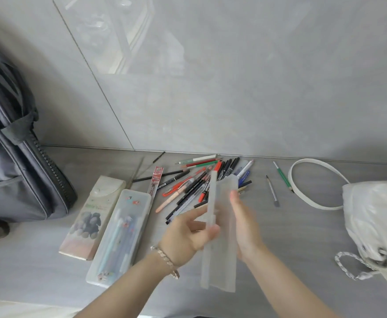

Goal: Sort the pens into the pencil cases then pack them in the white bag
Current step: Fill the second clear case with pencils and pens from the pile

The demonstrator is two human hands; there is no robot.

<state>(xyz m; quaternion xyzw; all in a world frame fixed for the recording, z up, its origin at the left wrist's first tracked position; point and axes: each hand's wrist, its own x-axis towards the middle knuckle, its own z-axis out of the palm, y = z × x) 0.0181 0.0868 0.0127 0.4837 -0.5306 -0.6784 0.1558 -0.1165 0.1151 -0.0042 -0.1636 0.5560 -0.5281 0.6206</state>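
Now L hand (185, 235), R hand (247, 226) hold frosted case (221, 269).

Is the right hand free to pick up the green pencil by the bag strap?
Probably not yet: the right hand is busy with the frosted pencil case; the green pencil itself lies unobstructed.

White bag (376, 216) is cut off at right edge, grey backpack (11, 161) at left. Pens (187, 187) partly hidden behind blurred frosted case (220, 226).
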